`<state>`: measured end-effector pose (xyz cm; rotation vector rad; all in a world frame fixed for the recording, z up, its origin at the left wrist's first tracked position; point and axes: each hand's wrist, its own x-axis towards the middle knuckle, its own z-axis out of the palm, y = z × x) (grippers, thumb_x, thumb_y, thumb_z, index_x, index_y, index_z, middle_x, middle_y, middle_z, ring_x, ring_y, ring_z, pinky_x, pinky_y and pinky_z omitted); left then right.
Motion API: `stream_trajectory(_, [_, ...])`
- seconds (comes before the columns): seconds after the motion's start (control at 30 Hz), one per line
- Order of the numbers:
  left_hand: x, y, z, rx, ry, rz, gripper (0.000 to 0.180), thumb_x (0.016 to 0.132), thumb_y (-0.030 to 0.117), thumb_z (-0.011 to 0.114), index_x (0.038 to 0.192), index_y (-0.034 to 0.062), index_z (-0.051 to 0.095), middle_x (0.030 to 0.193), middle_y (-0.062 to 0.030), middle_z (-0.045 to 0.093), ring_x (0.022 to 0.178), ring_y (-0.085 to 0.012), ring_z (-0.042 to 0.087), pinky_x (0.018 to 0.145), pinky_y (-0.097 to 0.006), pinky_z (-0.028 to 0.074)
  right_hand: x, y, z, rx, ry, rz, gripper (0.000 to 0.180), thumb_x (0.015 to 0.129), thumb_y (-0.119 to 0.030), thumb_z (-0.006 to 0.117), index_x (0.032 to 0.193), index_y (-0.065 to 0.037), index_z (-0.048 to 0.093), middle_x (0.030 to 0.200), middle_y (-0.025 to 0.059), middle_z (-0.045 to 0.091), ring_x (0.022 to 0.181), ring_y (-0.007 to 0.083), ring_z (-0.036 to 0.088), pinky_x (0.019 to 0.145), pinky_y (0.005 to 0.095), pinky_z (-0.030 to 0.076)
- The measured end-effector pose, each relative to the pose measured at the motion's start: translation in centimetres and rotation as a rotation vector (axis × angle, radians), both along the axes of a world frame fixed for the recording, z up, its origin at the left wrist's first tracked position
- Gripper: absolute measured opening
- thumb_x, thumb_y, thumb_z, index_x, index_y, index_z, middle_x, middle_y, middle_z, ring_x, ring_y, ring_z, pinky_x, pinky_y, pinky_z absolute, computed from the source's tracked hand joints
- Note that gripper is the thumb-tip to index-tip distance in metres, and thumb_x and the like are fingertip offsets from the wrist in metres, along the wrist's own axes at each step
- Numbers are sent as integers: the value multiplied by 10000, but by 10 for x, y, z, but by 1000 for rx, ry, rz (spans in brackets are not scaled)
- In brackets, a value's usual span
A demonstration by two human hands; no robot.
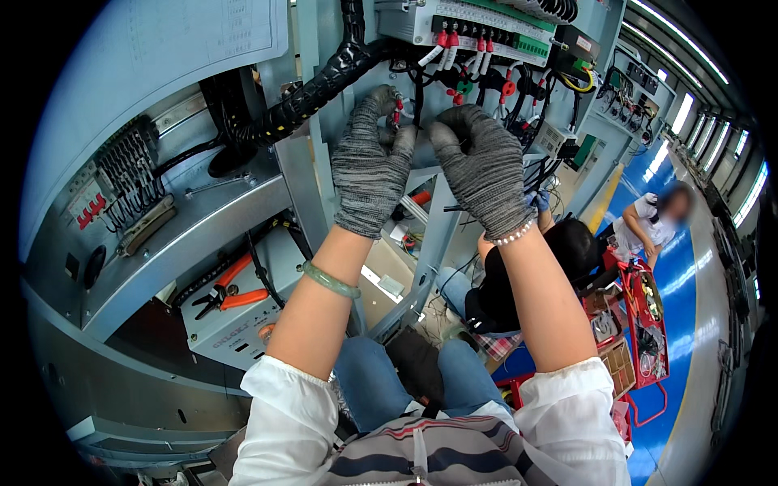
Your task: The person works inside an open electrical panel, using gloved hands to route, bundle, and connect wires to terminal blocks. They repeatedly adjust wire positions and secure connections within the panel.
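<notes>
Head view: a red-sleeved wire end (397,112) sits at the left hand (369,166), in the narrow gap between its thumb and index finger, in front of the grey cabinet panel and below the terminal block (486,32). Those fingers are curled and nearly closed around it; whether they pinch it firmly or only touch it, I cannot tell. The right hand (486,166), just beside, has its thumb and index finger bent toward each other, and what they hold, if anything, is hidden.

The wire end looks very light, with a stiff metal tip and a smooth sleeve that could slip or twist under the knitted gloves. Its wire probably bends but springs back, so the best hold seems to be on the red sleeve, close behind the metal, without a hard tug at the joint. The thick taped harness (324,91) nearby looks far heavier and stiffer.
</notes>
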<state>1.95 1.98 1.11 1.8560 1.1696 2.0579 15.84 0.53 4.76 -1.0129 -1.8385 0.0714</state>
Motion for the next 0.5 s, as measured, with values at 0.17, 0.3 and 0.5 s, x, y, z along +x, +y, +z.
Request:
stream_trajectory(0.17, [0, 2, 0, 47, 55, 83, 424, 807, 79, 660, 1200, 22, 510, 1044, -85, 619, 736, -96, 581, 619, -231, 534, 0, 13, 2, 147, -39, -40, 254, 870, -209, 540, 1015, -22, 629, 848, 183, 652, 787, 290, 649, 725, 363, 511])
stream_trajectory(0.3, [3, 2, 1, 63, 31, 88, 386, 813, 83, 654, 1174, 26, 530, 1009, -76, 632, 710, -97, 590, 621, -233, 533, -9, 22, 9, 66, -97, -84, 260, 870, -224, 513, 993, -30, 634, 882, 208, 636, 822, 345, 625, 754, 417, 499])
stream_trajectory(0.5, [5, 5, 3, 60, 29, 181, 322, 829, 91, 643, 1140, 45, 570, 968, -48, 648, 666, -68, 550, 606, -222, 490, -13, 25, 13, 59, -175, -102, 282, 871, -244, 497, 981, -27, 639, 863, 207, 636, 810, 347, 623, 757, 426, 495])
